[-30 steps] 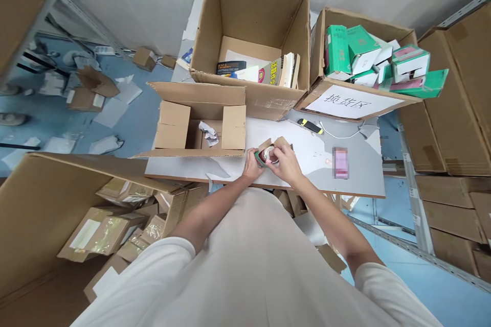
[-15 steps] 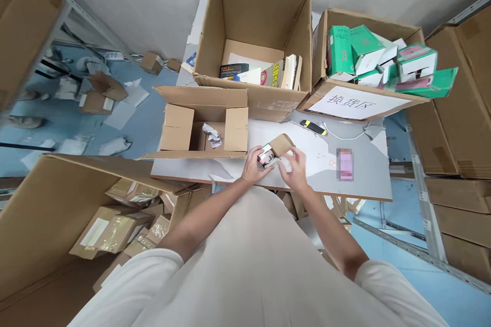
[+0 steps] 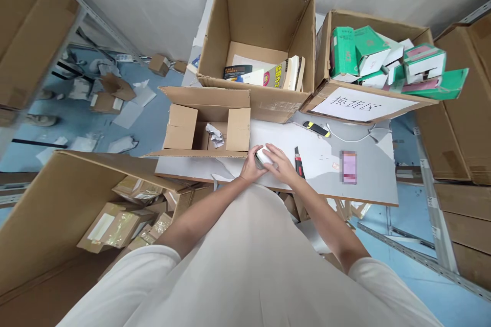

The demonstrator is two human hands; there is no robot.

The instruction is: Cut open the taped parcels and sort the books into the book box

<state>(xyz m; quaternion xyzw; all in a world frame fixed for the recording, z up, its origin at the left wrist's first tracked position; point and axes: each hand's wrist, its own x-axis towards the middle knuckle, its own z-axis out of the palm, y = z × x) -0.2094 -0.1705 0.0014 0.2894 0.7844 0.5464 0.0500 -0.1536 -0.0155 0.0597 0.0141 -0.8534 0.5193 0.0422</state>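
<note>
Close to the table's front edge, my left hand [image 3: 251, 164] is closed around the left side of a small white block-like item [image 3: 263, 156], possibly a stack of cards. Its top is white and its side greyish; fingers cover much of it. My right hand [image 3: 281, 164] curls over the same item from the right, fingertips on its top and edge. Just right of that hand lies a red and black utility knife [image 3: 299, 163]. An open cardboard box [image 3: 180, 127] with crumpled paper [image 3: 215, 134] inside stands to the left.
Behind stands a large carton [image 3: 264, 5] with books [image 3: 282, 74]. Right of it, a labelled carton [image 3: 364, 107] holds green boxes [image 3: 344, 51]. A yellow-black cutter [image 3: 316, 129] and a blurred pink item [image 3: 349, 167] lie on the table. Parcels [image 3: 123, 227] fill a carton at lower left.
The brown cardboard flap or piece between my hands is out of sight. My right hand has moved left onto the white item. The red utility knife now shows. The view has shifted slightly.
</note>
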